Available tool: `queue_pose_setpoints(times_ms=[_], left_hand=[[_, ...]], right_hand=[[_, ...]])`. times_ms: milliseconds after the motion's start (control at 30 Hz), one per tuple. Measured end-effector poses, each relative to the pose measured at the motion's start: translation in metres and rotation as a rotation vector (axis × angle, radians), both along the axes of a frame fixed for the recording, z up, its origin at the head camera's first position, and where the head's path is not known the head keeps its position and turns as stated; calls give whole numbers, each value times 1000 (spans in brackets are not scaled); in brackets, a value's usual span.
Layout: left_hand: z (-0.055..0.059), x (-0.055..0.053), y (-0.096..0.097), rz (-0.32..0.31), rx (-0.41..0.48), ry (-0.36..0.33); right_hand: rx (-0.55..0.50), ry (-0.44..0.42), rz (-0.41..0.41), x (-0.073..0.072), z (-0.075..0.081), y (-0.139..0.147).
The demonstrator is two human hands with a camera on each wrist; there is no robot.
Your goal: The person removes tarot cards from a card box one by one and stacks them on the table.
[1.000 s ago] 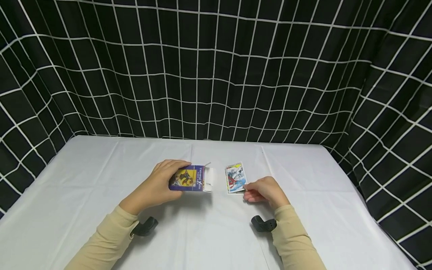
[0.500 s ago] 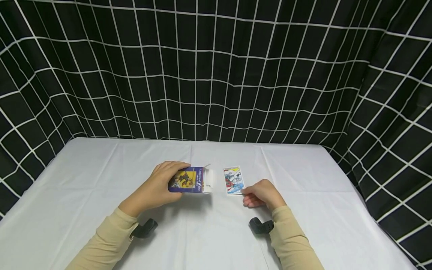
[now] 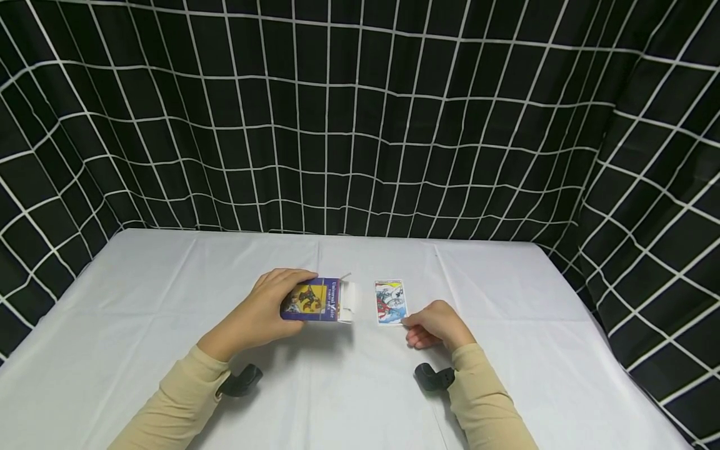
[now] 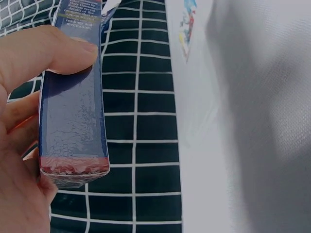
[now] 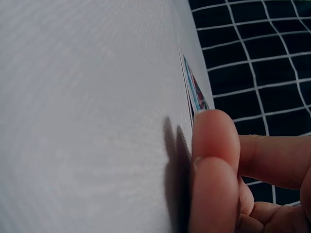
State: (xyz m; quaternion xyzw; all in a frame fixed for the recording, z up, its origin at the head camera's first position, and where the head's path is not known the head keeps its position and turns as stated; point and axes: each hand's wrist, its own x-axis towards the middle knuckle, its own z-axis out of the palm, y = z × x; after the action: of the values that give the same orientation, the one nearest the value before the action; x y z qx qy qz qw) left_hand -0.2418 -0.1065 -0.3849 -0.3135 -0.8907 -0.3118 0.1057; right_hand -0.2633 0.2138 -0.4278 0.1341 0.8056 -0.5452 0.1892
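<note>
My left hand point(image 3: 264, 310) grips a purple tarot card box point(image 3: 310, 299) above the table, fingers along the far side and thumb along the near side. The white end flaps of the box stand open towards the right. In the left wrist view, the thumb presses the narrow blue side of the box point(image 4: 73, 121). To the right lies a colourful tarot card point(image 3: 390, 301), picture side up. My right hand point(image 3: 441, 325) pinches its near right corner, the fingers curled. The right wrist view shows the card point(image 5: 195, 87) edge-on, low over the cloth.
A white cloth point(image 3: 349, 400) covers the table. Black curtains with a white grid point(image 3: 337, 125) rise behind and at both sides. Dark wrist cameras, left point(image 3: 242, 380) and right point(image 3: 434, 377), sit on the sleeves.
The tarot card has come down from a tilt to lie nearly flat, and the white edge below it no longer shows. My right hand has moved slightly nearer. The left hand holds still.
</note>
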Motion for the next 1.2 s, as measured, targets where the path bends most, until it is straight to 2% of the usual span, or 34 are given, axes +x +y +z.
queue_pose_setpoints(times_ms=[300, 667, 933, 1067, 1200], left_hand=[[-1, 0, 1, 2, 1, 5], [-1, 0, 1, 1, -3, -1], [0, 1, 2, -2, -4, 4], [-1, 1, 2, -1, -9, -1], [-1, 1, 3, 0, -11, 4]], right_hand=[[25, 5, 17, 1, 0, 0], [124, 40, 30, 1, -2, -5], [138, 65, 26, 4, -1, -6], [148, 62, 26, 1, -5, -4], [139, 67, 59, -2, -11, 0]])
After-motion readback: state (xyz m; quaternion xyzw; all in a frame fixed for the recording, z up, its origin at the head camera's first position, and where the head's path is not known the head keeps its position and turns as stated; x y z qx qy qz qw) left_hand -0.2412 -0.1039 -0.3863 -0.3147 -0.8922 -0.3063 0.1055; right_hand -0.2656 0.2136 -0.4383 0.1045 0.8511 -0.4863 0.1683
